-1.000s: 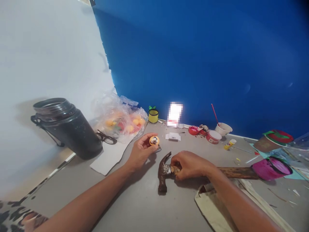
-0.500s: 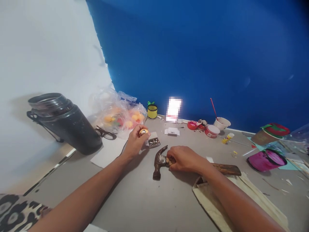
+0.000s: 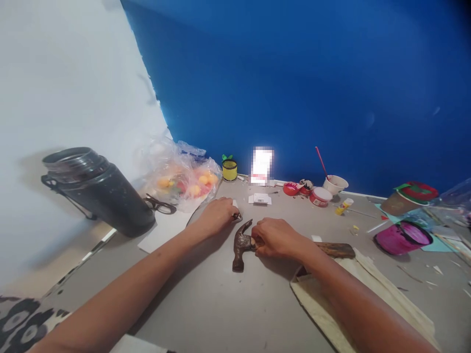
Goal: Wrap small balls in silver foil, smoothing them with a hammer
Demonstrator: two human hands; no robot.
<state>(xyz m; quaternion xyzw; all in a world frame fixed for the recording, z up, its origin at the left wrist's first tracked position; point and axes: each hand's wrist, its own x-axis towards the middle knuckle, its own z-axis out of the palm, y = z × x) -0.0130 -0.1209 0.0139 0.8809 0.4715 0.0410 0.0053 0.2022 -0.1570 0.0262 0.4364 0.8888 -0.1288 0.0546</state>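
My right hand (image 3: 275, 238) is closed around the wooden handle of a claw hammer (image 3: 241, 250), just behind its worn metal head. The hammer lies on its side on the grey table, its handle (image 3: 338, 250) running out under my right forearm. My left hand (image 3: 218, 215) is at a small box of shiny metal bits (image 3: 237, 216) left of the hammer, fingers curled over it and covering most of it. What those fingers grip is hidden, and the small yellow round thing it held earlier does not show.
A dark flask (image 3: 99, 191) and eyeglasses (image 3: 162, 205) stand at left near plastic bags (image 3: 184, 171). Behind are a yellow pot (image 3: 230, 170), a white card box (image 3: 260, 198), paint jars (image 3: 321, 196) and a cup (image 3: 335, 185). A pink pot (image 3: 401, 239) and beige cloth (image 3: 368, 294) are right.
My left hand has moved right and down from holding up a small yellow round thing with shiny spots to covering the box. My right hand keeps its hold on the hammer.
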